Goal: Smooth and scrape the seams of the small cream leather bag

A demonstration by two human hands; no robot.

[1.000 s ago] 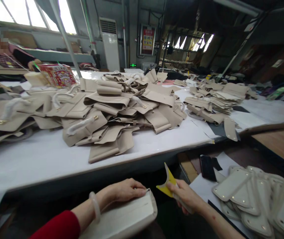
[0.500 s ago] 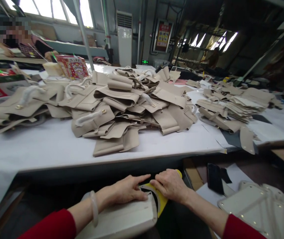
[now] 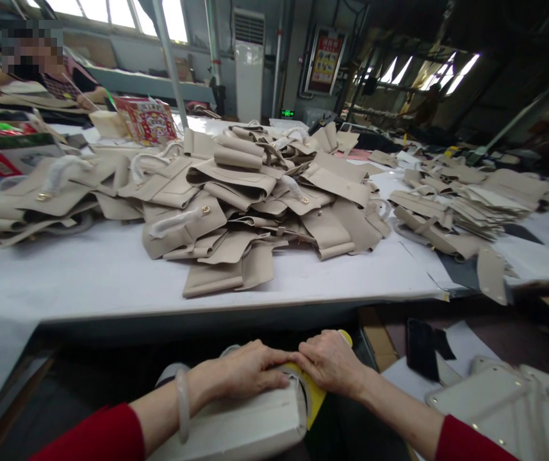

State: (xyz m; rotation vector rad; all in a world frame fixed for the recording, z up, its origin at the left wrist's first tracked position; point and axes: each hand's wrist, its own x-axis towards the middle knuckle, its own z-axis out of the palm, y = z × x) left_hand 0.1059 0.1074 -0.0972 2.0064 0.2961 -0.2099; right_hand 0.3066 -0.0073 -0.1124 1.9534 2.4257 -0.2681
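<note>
A cream, box-shaped bag body (image 3: 255, 419) lies low in front of me. My left hand (image 3: 255, 370) is closed over its far edge, the thumb on the upper face and the fingertips meeting my other hand. Just right of it, my right hand (image 3: 329, 366) is curled into a fist; whatever lies inside its fingers is hidden. Under and beside that fist shows a yellow piece (image 3: 318, 406) with a curved edge next to the bag body's end. My hands hide much of the yellow piece.
Beige bag parts (image 3: 245, 186) with wrapped handles are heaped on the white table (image 3: 111, 275). More parts (image 3: 476, 198) lie at right. A phone (image 3: 421, 351) and riveted cream panels (image 3: 505, 410) are by my right arm. A person (image 3: 38, 70) works at far left.
My left index finger, stretched out before, now touches my right hand's fingers. The hands are closer together at the bag body's edge. The view has shifted slightly.
</note>
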